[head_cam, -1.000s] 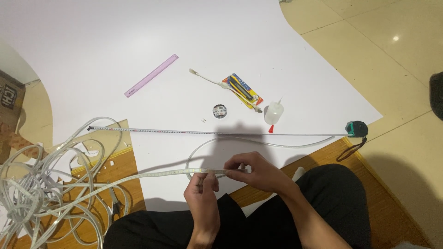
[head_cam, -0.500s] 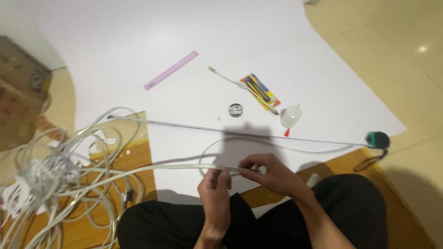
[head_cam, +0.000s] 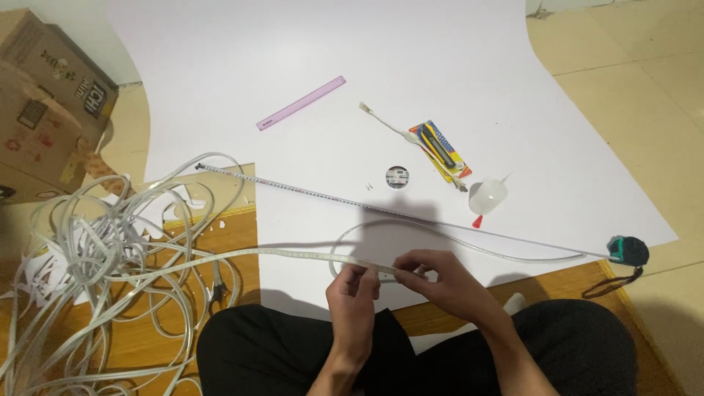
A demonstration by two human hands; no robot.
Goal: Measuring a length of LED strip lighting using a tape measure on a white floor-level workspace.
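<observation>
**Holding a white strip at the sheet's near edge**

Sitting cross-legged on the floor, a person pinches a flat white strip (head_cam: pixel 293 253) between both hands just above their lap. The left hand (head_cam: pixel 354 297) is closed around the strip with thumb and fingers pressed on it; the right hand (head_cam: pixel 438 279) grips it just beside, fingertips (head_cam: pixel 411 269) curled over its end. From the hands the strip runs left, over the near edge of a large white sheet (head_cam: pixel 308 51) and into a loose tangle of white cable (head_cam: pixel 95 257) piled on the wooden floor. A loop of thin cord curves across the sheet just beyond the hands. Beyond the loop, a tape measure (head_cam: pixel 628 250) lies with its blade drawn out slantwise across the sheet, its case at the right edge. Farther up lie a pink ruler (head_cam: pixel 301 103), a small round roll (head_cam: pixel 397 177), a yellow packet (head_cam: pixel 440 150) and a clear cup (head_cam: pixel 487 196), well apart from the hands, with open white paper around them. A cardboard box (head_cam: pixel 44 110) stands at the far left.
</observation>
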